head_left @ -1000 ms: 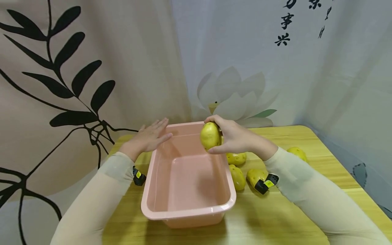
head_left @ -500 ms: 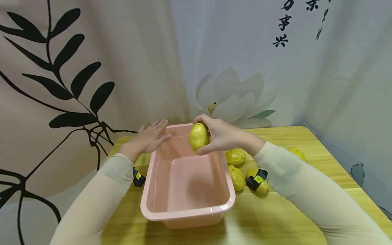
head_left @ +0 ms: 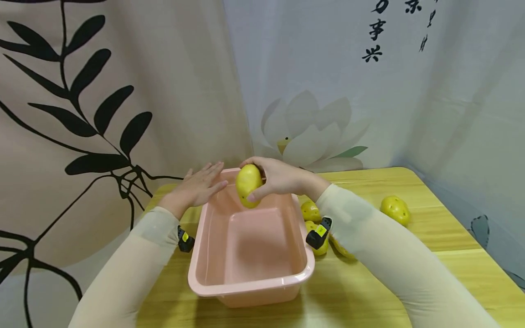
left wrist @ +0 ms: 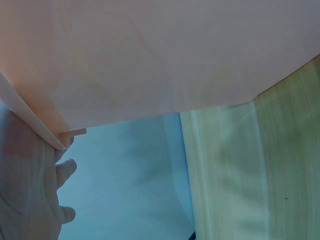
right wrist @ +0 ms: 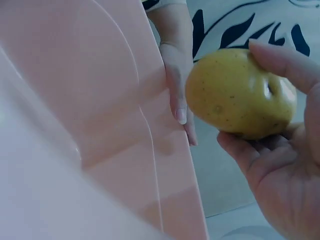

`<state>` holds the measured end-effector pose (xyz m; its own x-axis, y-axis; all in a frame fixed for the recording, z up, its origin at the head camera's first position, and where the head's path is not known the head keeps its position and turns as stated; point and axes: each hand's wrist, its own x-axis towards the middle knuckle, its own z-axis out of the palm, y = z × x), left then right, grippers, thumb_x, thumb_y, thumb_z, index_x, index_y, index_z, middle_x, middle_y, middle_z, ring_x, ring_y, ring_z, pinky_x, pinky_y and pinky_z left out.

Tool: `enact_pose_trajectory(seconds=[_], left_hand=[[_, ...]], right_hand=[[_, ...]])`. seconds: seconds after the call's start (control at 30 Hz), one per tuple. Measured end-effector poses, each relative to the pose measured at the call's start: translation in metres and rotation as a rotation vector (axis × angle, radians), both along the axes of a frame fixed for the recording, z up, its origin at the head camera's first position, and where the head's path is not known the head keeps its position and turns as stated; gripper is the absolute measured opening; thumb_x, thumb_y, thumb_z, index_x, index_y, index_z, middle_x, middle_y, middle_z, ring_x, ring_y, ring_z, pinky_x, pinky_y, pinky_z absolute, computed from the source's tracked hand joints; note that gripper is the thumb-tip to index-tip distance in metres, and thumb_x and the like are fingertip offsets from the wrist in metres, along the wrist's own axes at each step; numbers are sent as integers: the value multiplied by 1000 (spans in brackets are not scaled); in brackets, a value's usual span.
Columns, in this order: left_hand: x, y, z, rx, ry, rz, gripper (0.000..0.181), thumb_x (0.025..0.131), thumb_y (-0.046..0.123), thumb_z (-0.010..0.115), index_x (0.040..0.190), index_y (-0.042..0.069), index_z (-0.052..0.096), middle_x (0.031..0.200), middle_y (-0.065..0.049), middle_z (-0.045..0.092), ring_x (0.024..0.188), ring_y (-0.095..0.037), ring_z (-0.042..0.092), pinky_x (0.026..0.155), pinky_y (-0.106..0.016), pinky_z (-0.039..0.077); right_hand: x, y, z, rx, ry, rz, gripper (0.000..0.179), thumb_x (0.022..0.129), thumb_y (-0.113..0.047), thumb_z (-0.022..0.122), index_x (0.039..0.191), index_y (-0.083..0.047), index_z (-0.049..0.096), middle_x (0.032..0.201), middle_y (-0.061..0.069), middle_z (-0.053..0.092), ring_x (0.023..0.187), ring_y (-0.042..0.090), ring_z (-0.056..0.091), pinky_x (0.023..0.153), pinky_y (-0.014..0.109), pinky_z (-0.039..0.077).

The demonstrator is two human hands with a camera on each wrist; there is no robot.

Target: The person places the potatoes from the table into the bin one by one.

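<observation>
A pink plastic basin [head_left: 250,291] stands on the table. Above its far end my right hand [head_left: 279,176] grips a yellow potato [head_left: 248,186], thumb on the near side and fingers round the far side. The right wrist view shows the same potato [right wrist: 240,92] with brown specks and a dark dimple, near the rim. My left hand [head_left: 194,187] lies with fingers extended on the basin's far left corner. Seen from the left wrist, that hand [left wrist: 30,180] is at the rim, its fingertips past the edge.
Several more potatoes lie right of the basin, among them one potato [head_left: 310,211] close to its wall, partly behind the right wrist. Another potato [head_left: 395,210] lies apart, farther right on the wooden table [head_left: 361,291]. A printed curtain [head_left: 184,91] hangs behind the table.
My right hand has carried the potato leftward over the basin, toward the left hand. The right forearm has uncovered the far right potato. The left hand has stayed on the rim.
</observation>
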<state>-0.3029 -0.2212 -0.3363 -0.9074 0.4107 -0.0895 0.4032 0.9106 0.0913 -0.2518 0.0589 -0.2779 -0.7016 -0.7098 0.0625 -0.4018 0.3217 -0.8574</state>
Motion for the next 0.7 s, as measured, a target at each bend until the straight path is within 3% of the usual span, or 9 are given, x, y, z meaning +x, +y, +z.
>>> enact_pose_trajectory(seconds=[0.37,0.6,0.7], left_hand=[[-1,-1,-2,12,-1,-3,74,97,66,19,156,26,-1,162,-1,2,147,-28,-1,110,-63,-6],[1,-1,-2,6,6,4,72,97,65,17,156,27,0,162,0,3,147,-27,0,111,-62,-4],[2,-1,0,4,0,6,71,98,64,16,156,27,-1,161,0,1,147,-27,-1,111,-62,-5]], right_hand=[[-21,-9,-13,-54,-334,96,75,74,-4,79,139,-7,42,120,13,55,105,28,56,88,36,51],[-30,-15,-28,-26,-412,244,67,73,1,77,132,-6,47,110,15,57,97,27,58,85,38,52],[-30,-21,-32,-2,-411,264,59,73,1,77,124,-3,49,108,14,57,96,25,57,84,36,52]])
